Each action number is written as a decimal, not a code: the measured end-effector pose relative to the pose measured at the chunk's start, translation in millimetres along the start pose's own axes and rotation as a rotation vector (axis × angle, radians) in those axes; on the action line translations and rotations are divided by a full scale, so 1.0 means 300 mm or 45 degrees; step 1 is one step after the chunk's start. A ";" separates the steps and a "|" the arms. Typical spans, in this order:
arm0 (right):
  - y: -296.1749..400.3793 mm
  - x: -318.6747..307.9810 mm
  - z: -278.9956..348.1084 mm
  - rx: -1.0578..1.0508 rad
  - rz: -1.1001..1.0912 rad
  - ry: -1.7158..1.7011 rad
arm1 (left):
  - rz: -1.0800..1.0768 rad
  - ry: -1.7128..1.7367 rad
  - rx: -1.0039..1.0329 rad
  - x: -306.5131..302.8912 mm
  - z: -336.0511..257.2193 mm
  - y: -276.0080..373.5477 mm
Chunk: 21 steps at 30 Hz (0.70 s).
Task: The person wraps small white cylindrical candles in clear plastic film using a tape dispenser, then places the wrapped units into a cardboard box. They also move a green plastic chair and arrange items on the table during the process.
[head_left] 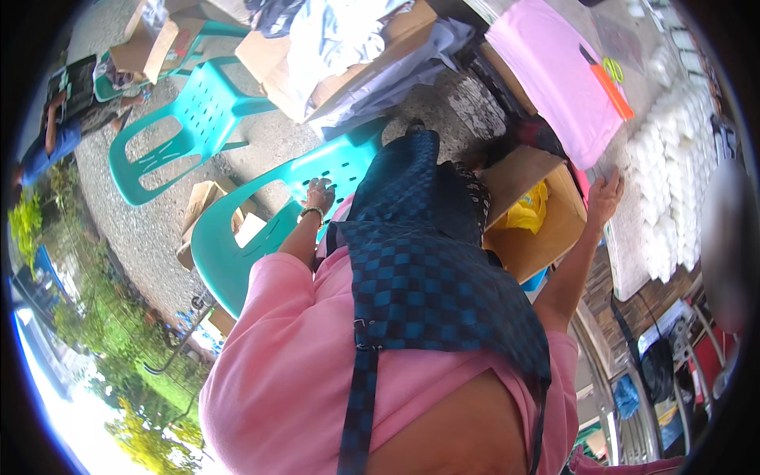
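My left hand (319, 196), a beaded bracelet at its wrist, rests on the seat area of a green plastic armchair (222, 237) beside me. On the other side, my right hand (605, 196) is spread near the corner of a pink-covered surface (558, 77), with nothing seen in it. Scissors with yellow-green handles (613, 70) and an orange-handled tool (611, 92) lie on the pink cover. Below that surface, an opened cardboard box (534, 237) holds a yellow plastic bag (527, 211). A blue and black checked apron (439, 285) covers my front.
A large cardboard box (362, 71) with plastic wrapping stands ahead. Another green armchair (196, 113) and a small carton (205, 208) are at left. A person in a blue shirt (62, 142) is farther left. Many white wrapped bundles (671, 178) are stacked at right.
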State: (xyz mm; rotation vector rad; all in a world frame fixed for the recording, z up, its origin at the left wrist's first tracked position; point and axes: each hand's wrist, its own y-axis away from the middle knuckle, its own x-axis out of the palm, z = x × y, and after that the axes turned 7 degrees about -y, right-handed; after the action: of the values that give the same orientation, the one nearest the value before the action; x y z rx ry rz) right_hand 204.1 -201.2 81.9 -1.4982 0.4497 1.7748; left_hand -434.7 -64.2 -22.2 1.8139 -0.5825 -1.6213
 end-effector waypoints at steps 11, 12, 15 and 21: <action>-0.061 -0.039 -0.046 -0.012 0.260 0.071 | -0.011 0.201 -0.226 0.110 -0.029 0.140; -0.071 -0.045 -0.044 -0.018 0.279 0.062 | -0.006 0.205 -0.219 0.117 -0.023 0.165; -0.096 -0.054 -0.034 -0.025 0.337 0.066 | -0.057 0.227 -0.299 0.158 0.023 0.222; -0.114 -0.095 -0.018 -0.030 0.447 0.171 | -0.178 0.299 -0.379 0.291 0.138 0.298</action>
State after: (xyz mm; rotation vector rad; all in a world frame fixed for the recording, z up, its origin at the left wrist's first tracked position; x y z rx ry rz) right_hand 233.5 -191.8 114.4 -1.6379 0.8038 1.9545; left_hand -455.4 -194.3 -22.8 1.8145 -0.1041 -1.4646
